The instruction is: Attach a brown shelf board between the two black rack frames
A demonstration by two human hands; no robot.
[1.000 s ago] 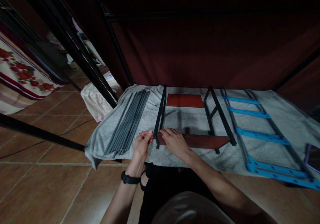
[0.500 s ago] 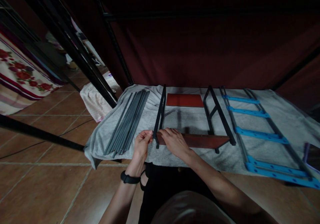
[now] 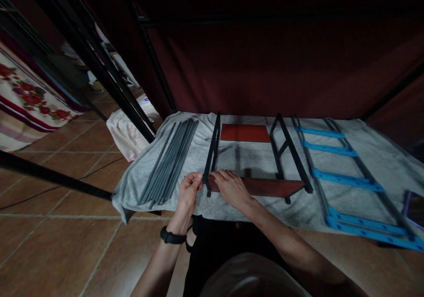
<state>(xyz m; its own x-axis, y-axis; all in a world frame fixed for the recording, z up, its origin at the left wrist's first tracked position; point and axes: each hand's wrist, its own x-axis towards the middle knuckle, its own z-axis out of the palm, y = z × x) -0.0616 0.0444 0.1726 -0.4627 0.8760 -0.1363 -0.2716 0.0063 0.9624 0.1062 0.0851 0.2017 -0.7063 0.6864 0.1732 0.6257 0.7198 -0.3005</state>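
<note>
A small rack stands before me, with black metal side frames (image 3: 288,149), a rear reddish-brown board (image 3: 245,133) and a front brown board (image 3: 268,187). My right hand (image 3: 231,190) lies over the left end of the front board, its fingers curled over the upper edge. Just outside the left black frame (image 3: 212,149), my left hand (image 3: 188,191) is closed in a pinch by the joint with the board. Whatever sits between its fingertips is too small to make out. A black band (image 3: 172,236) circles my left wrist.
Several grey metal tubes (image 3: 168,164) lie in a bundle on the left of the grey blanket (image 3: 198,206). To the right lies a rack section with grey tubes and blue crosspieces (image 3: 346,178). A dark device (image 3: 414,208) is at the right edge. Black poles (image 3: 53,175) stand at left.
</note>
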